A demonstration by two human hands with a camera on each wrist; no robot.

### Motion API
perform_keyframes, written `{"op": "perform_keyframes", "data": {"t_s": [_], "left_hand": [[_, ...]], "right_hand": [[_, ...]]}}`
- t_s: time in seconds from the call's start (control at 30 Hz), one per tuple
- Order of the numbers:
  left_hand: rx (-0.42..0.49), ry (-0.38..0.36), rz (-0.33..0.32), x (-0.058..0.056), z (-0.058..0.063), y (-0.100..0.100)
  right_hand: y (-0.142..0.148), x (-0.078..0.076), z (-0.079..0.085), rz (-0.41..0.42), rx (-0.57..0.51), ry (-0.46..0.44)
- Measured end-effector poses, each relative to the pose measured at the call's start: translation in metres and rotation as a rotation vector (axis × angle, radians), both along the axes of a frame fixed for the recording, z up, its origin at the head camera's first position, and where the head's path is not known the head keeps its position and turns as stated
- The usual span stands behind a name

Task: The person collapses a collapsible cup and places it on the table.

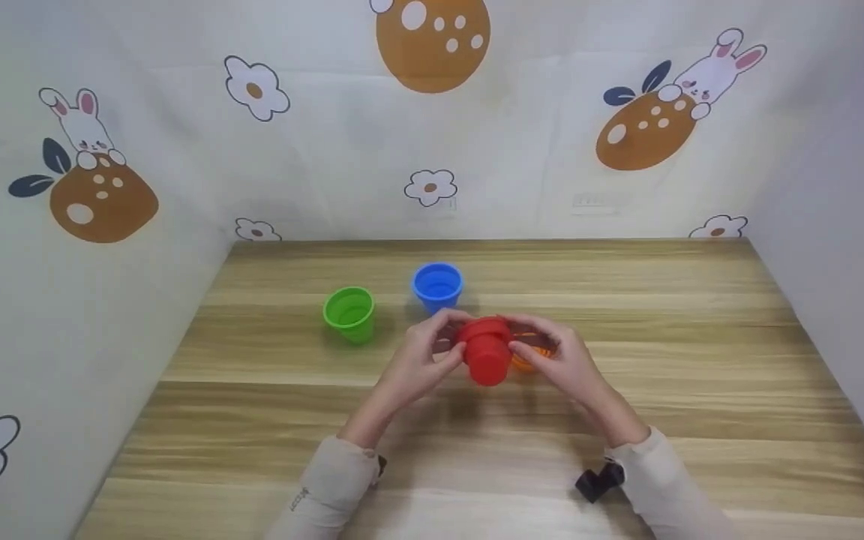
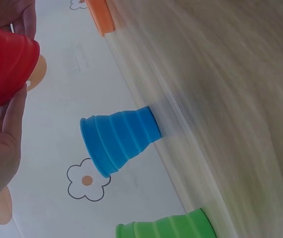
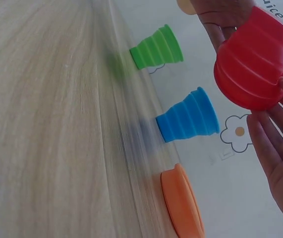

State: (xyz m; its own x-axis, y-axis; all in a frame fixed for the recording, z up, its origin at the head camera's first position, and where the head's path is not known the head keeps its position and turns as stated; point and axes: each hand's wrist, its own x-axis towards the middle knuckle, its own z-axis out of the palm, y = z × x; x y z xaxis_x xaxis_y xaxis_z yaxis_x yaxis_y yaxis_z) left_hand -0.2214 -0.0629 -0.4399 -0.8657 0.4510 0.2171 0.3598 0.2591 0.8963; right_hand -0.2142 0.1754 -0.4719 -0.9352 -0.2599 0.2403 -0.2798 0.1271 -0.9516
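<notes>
A red collapsible cup (image 1: 488, 352) is held up over the table between both hands, its narrow base toward the head camera. The left hand (image 1: 424, 354) grips it on one side with fingers and thumb. On the other side the right hand (image 1: 563, 361) holds it, thumb against the cup wall in the right wrist view. Stepped rings show along the red cup (image 3: 255, 59). Beyond the hands stands a blue cup (image 1: 438, 285), upright and extended. A green cup (image 1: 349, 315) stands upright to its left. Partly hidden behind the right hand is an orange cup (image 3: 181, 201), collapsed low.
The wood-grain table (image 1: 702, 337) meets patterned cloth walls (image 1: 327, 165) at its back and sides. Black straps sit at both wrists, and a black piece (image 1: 598, 481) projects from the right one.
</notes>
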Motion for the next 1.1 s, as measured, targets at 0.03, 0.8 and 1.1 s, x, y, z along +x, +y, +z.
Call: {"op": "perform_keyframes", "data": {"t_s": [0.03, 0.8, 1.1], "left_hand": [[0.018, -0.006, 0.004, 0.0003, 0.0002, -0.0001], [0.078, -0.04, -0.046, 0.0013, -0.0012, 0.0031], [0.029, -0.011, -0.07, 0.0006, 0.0016, 0.0066]], "right_hand": [[0.0001, 0.0, -0.0001, 0.009, -0.011, 0.005], [-0.0057, 0.0008, 0.0048, -0.133, -0.015, 0.114], [-0.0048, 0.0014, 0.0022, -0.139, 0.114, 0.201]]}}
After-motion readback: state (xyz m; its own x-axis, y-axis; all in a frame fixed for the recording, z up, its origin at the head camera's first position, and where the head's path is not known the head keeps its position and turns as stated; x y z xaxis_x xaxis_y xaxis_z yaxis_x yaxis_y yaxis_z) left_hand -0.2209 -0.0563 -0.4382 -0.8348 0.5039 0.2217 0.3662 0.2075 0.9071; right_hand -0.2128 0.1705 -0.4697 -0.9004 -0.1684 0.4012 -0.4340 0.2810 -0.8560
